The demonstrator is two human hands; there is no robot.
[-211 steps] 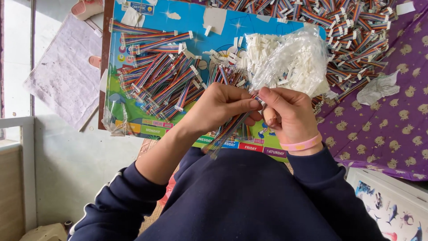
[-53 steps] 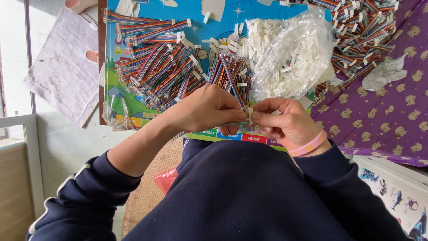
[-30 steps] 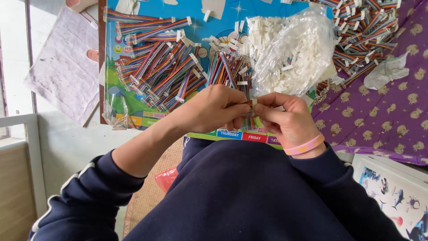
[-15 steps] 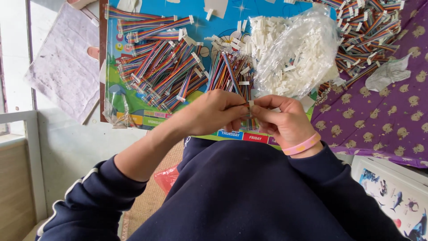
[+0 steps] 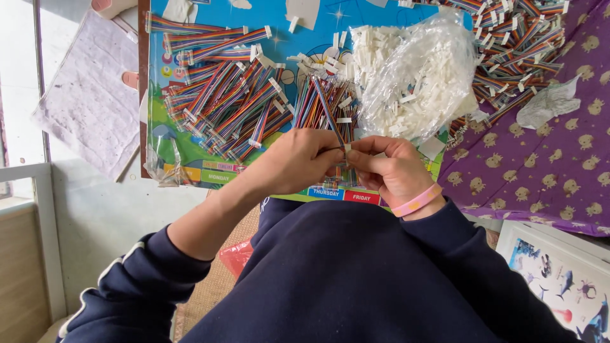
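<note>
My left hand [image 5: 295, 162] and my right hand [image 5: 389, 170], which wears a pink wristband, meet over the near edge of a blue picture board [image 5: 305, 38]. Both pinch the end of a rainbow-coloured wire cable [image 5: 343, 150] between their fingertips. The cable's far end runs up into a small bunch of similar cables [image 5: 324, 105] just beyond my fingers. A small white connector seems to sit at the pinch point, mostly hidden by my fingers.
A large pile of rainbow cables [image 5: 222, 105] lies on the board's left half. A clear plastic bag of white connectors [image 5: 416, 73] sits right of centre, with more cables [image 5: 515, 44] behind it on a purple patterned cloth [image 5: 559, 165]. A crumpled paper sheet [image 5: 89, 105] lies left.
My hands stay pressed together on the cable with only small finger movements. The view has drifted slightly, and the bunch of cables beyond my fingers now shows more fully.
</note>
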